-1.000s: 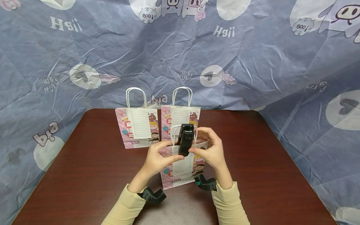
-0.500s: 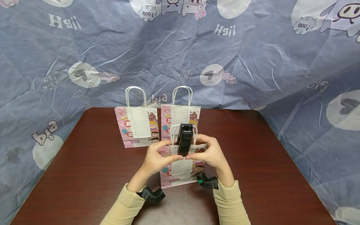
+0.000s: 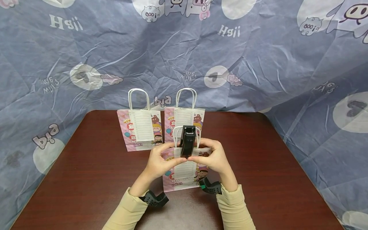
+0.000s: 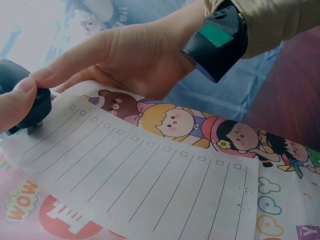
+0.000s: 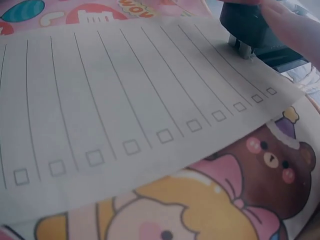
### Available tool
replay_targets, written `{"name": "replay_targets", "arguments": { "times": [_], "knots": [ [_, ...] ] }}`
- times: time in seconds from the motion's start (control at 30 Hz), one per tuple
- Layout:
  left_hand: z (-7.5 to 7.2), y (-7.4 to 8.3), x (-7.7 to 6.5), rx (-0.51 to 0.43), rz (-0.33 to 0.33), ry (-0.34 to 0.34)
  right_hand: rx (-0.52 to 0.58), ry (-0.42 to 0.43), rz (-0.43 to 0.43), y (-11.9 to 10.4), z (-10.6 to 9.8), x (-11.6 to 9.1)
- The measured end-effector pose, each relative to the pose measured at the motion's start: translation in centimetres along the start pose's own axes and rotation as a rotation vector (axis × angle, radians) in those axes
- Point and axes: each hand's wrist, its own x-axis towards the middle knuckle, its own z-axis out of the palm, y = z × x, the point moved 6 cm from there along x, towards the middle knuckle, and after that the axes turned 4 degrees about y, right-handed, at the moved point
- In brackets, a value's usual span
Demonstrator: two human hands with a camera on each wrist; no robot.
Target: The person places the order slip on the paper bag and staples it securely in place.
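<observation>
A black stapler [image 3: 188, 142] sits upright over the top edge of the front paper gift bag [image 3: 169, 185], between its white handles. The same stapler [image 5: 250, 27] overlaps the end of a lined checklist sheet [image 5: 110, 95] lying against the bag in the right wrist view. My left hand [image 3: 161, 160] grips the stapler from the left, and my right hand [image 3: 215, 156] from the right. Both thumbs meet at its lower front end, while the other fingers go behind the bag and are mostly hidden. In the left wrist view the thumbs press on the stapler [image 4: 37, 110].
Two similar pink cartoon bags, a left one [image 3: 123, 127] and a right one [image 3: 198, 111], stand behind, each with a lined sheet on its front. The front bag partly covers the right one. A blue printed cloth [image 3: 115, 64] hangs behind the brown table [image 3: 253, 179].
My right hand has come down and inward, its thumb now beside the left thumb on the stapler. Stapler and front bag have shifted slightly left. The back bags have stayed put.
</observation>
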Motion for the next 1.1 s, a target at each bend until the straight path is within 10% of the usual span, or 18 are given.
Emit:
{"name": "replay_targets", "arguments": {
  "times": [0.4, 1.1],
  "knots": [
    [-0.32, 0.58, 0.21, -0.056, 0.072, 0.044, -0.060, 0.040, -0.038, -0.14, 0.57, -0.02],
    [-0.35, 0.16, 0.39, -0.045, -0.036, -0.051, -0.107, -0.022, 0.062, -0.69, 0.15, 0.04]
  ]
}}
